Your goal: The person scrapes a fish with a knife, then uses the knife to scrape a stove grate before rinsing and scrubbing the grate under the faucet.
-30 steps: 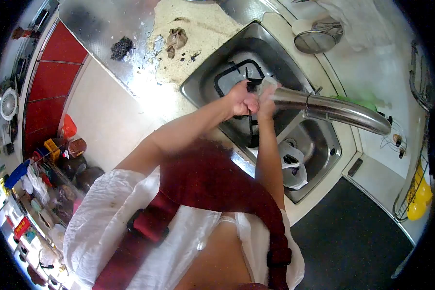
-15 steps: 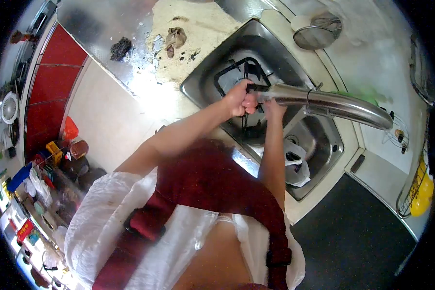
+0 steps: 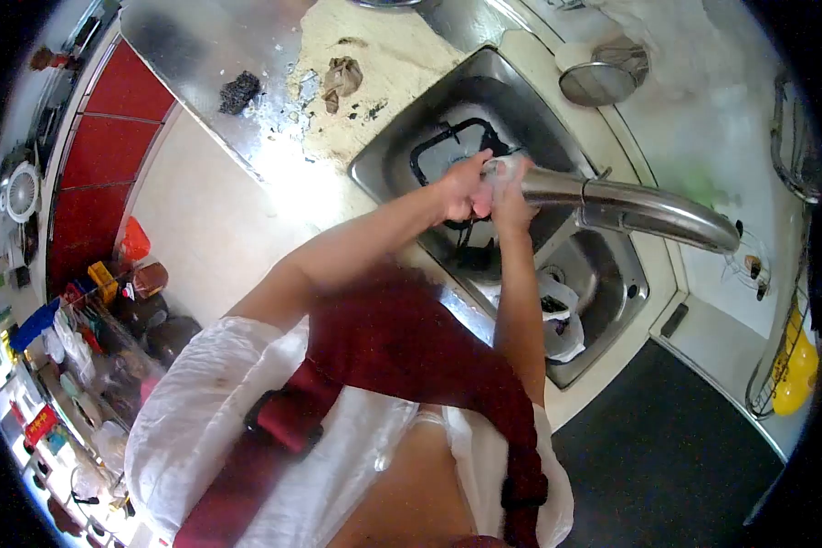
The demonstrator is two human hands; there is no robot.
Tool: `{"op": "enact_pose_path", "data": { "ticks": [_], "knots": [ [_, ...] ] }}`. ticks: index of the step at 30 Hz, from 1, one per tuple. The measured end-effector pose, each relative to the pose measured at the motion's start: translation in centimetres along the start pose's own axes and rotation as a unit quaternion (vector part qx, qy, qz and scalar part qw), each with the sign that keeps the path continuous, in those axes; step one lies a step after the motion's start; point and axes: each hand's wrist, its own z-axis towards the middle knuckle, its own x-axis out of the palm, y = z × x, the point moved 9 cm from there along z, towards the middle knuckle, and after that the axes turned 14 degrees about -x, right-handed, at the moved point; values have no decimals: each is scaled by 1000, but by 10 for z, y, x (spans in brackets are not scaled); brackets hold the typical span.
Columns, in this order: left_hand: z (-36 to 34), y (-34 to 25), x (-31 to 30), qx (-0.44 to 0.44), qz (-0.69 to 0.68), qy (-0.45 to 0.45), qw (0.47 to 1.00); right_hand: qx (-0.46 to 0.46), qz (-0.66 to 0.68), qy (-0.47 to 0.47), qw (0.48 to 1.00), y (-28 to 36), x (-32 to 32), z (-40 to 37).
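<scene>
My left hand (image 3: 461, 190) is over the sink at the outlet of a thick metal faucet (image 3: 566, 189), its fingers curled closed. My right hand (image 3: 513, 208) meets it from the other side, its fingers bent up around the faucet's end. Between the hands is a whitish, translucent blur, perhaps running water; whatever they grip is hidden. Below them a black stove grate (image 3: 422, 157) lies in the larger basin (image 3: 374, 169) of the steel sink, partly covered by my hands.
In the smaller basin (image 3: 612, 265) sits a white plastic bag (image 3: 564, 340) with dark contents. A dark scouring pad (image 3: 239, 93) and a crumpled brown rag (image 3: 342, 80) lie on the stained counter at the left. A mesh strainer (image 3: 598, 84) rests behind the sink.
My hands have come closer together at the faucet's outlet, and the right fingers have risen around its end. The view has shifted slightly; the grate stays in the basin.
</scene>
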Motion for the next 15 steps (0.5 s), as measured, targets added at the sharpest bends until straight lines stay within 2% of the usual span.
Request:
{"op": "enact_pose_path", "data": {
  "ticks": [1,3,4,5,6,7,8,9,10,11,12,13,14,15],
  "knots": [
    [8,3,-1,-18,5,26,999,-6,2,-2,1000,-3,-1,3],
    [21,3,-4,-28,9,50,998,159,172,14,972,-16,-5,11],
    [27,10,-2,-71,-25,75,994,174,248,-103,947,-21,-6,10],
    [31,14,5,-113,-57,100,987,166,252,-106,948,-22,-5,16],
    [29,6,12,-68,-56,103,991,87,155,-112,978,-19,-18,24],
    [26,9,15,-64,-57,103,991,10,53,-116,992,-17,-30,29],
    [22,10,12,-55,-54,58,995,-155,-130,-92,975,-18,-18,28],
    [20,8,6,-46,-50,12,998,-159,-129,-93,974,-41,-8,19],
    [30,15,1,-76,-12,32,997,57,184,-87,977,-100,14,8],
    [33,16,-3,-72,-10,32,997,262,471,-68,839,-127,53,-12],
    [34,17,-5,-67,31,23,997,271,352,-15,896,-101,23,-2],
    [34,20,-5,-63,69,14,995,267,354,-17,896,-85,16,-1],
    [33,19,-2,-45,89,10,995,161,273,-101,943,-66,-13,8],
    [29,18,1,-42,90,11,995,52,185,-183,964,-39,-46,12]
  ]
}}
